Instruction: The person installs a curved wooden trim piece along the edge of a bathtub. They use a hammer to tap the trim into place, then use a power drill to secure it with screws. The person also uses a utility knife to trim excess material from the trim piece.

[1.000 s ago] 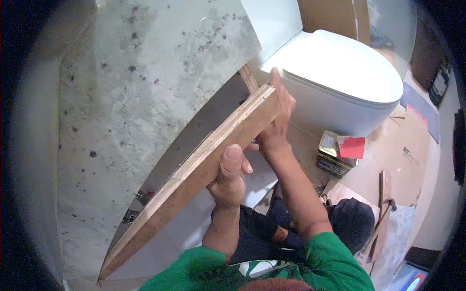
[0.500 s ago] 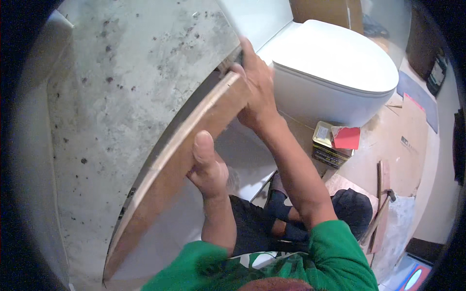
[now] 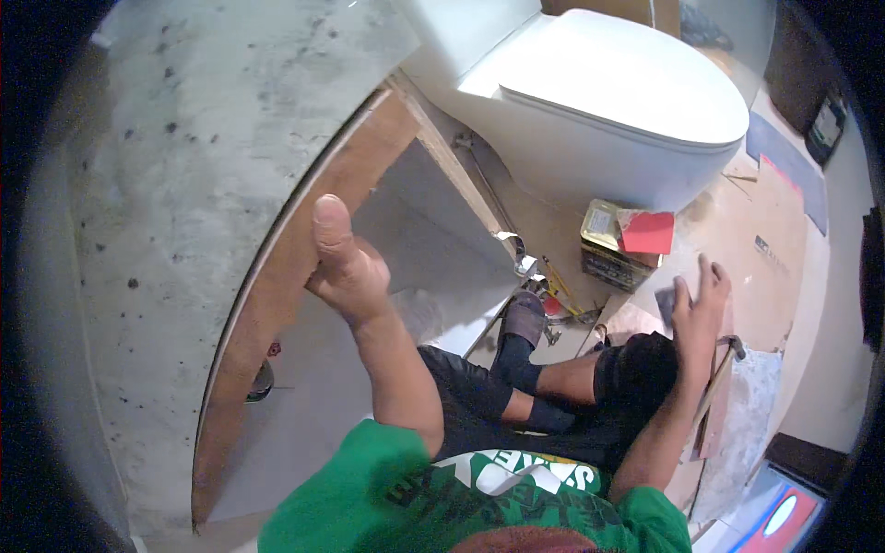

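Note:
My left hand [image 3: 355,281] grips the inner edge of a long curved wooden board [image 3: 267,323], thumb up on its face and the other fingers partly hidden. The board lies along the edge of a mottled grey slab [image 3: 138,212]. My right hand [image 3: 702,304], fingers apart and nothing in it, is over the floor at the right. Near it are a hammer [image 3: 733,347] with a dark head and a reddish wooden strip [image 3: 710,438].
A white toilet [image 3: 618,101] stands beyond the slab. In front of it sits a square tin [image 3: 613,263] with a red piece [image 3: 648,232] on top. Several small tools lie by my foot [image 3: 524,318]. Cardboard sheeting [image 3: 765,221] covers floor at the right.
My right hand has let go of the board's far end and moved right, toward the hammer. The board now sits closer against the slab edge, my left hand still on it.

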Motion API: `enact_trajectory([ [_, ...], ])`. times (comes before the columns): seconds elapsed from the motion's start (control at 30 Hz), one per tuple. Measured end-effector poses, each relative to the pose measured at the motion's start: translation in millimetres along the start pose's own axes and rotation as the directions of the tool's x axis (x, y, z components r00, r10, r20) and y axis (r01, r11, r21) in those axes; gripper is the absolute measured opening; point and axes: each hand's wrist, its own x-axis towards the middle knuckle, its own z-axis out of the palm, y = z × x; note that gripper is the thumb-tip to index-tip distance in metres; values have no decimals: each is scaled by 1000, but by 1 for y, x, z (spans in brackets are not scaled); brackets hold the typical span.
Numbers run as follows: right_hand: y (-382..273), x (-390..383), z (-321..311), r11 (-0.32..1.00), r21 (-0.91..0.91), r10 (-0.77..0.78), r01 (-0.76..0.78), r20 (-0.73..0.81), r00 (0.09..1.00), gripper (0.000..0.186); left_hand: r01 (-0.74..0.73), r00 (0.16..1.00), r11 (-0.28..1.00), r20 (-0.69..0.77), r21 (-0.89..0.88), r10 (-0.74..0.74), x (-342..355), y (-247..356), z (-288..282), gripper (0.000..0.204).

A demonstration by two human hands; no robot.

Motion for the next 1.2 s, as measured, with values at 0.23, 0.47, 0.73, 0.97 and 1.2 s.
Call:
enact_trajectory([
  [0.23, 198, -109, -2, 851, 226, 442, -474, 179, 879, 35, 42, 999, 995, 1, 87, -42, -18, -15, 44, 51],
  [0.47, 243, -187, -11, 776, -176, 630, -605, 188, 753, 50, -303, 953, 913, 79, 275, 292, -29, -50, 83, 64],
  [0.73, 248, -167, 32, 805, -181, 591, -565, 161, 790, 53, -508, 846, 478, 312, 716, 432, -14, -110, 50, 47],
  [0.97, 304, -157, 42, 752, 24, 641, -659, 210, 739, 42, -234, 918, 927, -248, 294, 311, -19, -58, 83, 48],
  [1.2, 75, -103, -71, -27, 938, 378, -346, 330, 865, 39, -37, 990, 979, -129, 199, 64, -19, -15, 70, 50],
])
